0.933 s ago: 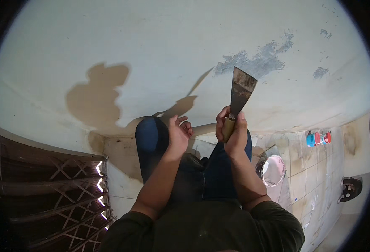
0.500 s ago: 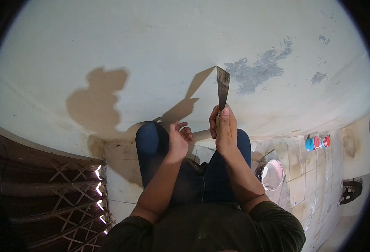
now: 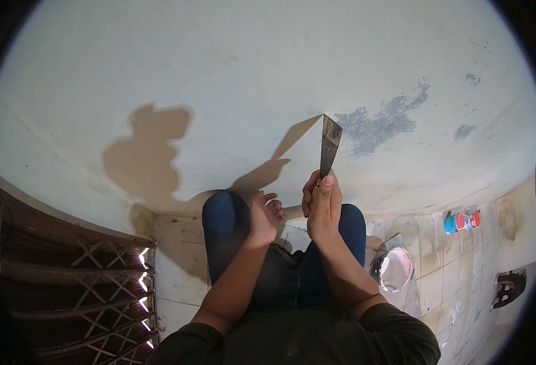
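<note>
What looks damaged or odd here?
The pale painted wall has a ragged grey patch just right of the flat metal scraper blade; the paint looks worn away there. Smaller grey marks show farther right.

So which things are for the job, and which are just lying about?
Seemingly for the job:
scraper, held in the right hand
wall at its blade

Probably just lying about:
blue and red tubs
open bucket, though that's hard to tell
</note>
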The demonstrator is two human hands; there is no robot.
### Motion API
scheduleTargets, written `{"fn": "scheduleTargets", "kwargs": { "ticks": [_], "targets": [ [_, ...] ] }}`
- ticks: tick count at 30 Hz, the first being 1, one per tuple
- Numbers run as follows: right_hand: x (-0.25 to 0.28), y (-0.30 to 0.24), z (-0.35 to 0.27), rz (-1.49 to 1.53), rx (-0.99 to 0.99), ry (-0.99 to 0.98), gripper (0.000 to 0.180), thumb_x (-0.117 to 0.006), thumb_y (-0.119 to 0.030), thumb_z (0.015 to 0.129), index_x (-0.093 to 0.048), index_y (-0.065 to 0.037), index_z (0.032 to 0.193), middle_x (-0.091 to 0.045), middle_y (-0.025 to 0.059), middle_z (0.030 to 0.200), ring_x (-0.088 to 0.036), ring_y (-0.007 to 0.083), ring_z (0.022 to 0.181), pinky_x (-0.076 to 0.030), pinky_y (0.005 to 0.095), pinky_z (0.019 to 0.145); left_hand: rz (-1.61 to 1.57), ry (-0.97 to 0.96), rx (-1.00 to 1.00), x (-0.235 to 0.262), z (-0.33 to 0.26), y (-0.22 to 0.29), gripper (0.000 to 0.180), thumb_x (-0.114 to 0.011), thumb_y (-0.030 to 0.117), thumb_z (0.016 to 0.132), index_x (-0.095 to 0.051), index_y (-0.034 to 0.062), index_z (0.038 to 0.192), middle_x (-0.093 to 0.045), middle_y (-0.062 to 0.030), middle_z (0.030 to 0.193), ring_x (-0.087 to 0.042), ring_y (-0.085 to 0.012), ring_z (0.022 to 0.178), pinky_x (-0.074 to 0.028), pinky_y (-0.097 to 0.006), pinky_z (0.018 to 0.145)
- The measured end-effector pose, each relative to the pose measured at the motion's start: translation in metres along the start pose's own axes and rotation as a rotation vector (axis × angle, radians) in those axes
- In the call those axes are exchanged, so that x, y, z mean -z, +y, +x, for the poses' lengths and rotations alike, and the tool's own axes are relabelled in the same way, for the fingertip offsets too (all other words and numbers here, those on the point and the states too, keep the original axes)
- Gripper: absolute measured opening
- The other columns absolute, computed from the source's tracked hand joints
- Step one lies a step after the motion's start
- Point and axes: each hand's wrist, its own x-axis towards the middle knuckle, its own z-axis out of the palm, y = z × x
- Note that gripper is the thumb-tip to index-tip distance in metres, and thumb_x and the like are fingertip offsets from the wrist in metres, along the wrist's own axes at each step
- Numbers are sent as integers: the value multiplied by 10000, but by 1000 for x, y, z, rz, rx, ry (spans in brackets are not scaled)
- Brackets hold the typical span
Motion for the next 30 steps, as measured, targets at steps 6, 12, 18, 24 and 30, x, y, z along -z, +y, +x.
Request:
{"fn": "scheduleTargets", "kwargs": {
  "ticks": [6,12,18,24,30],
  "targets": [
    [-7,-54,27,132,16,60,569,-282,-600,997,-468,-67,929,-417,3,626,-377,69,454,-293,211,406,-14,-31,-5,10,2,-3,430,-494,479,889,-547,65,990,-493,-49,709,-477,-206,637,-398,-356,639],
    [12,-83,50,165,124,163,516,-323,-534,1019,-501,-56,936,-417,-32,612,-345,39,483,-264,198,420,12,18,-31,8,5,2,421,-496,489,877,-555,83,974,-482,-39,724,-471,-207,661,-382,-359,645],
    [20,-74,51,-84,201,188,554,-287,-475,1042,-485,-23,790,-421,-6,607,-374,72,525,-299,238,477,16,-1,-15,6,4,0,417,-515,494,863,-553,93,969,-484,-40,770,-466,-202,696,-377,-353,655],
    [24,-73,43,-271,245,193,571,-262,-445,1049,-455,-11,732,-426,32,588,-399,129,540,-326,299,508,26,32,-8,9,4,-4,411,-523,490,856,-541,106,1003,-483,-46,771,-466,-203,690,-371,-348,652],
    [28,-24,19,-447,256,186,520,-275,-389,1046,-472,9,776,-485,165,582,-524,329,536,-392,423,531,25,69,-53,7,1,-4,396,-555,486,838,-510,131,1009,-491,-49,814,-465,-198,690,-373,-348,636]
  ]
}}
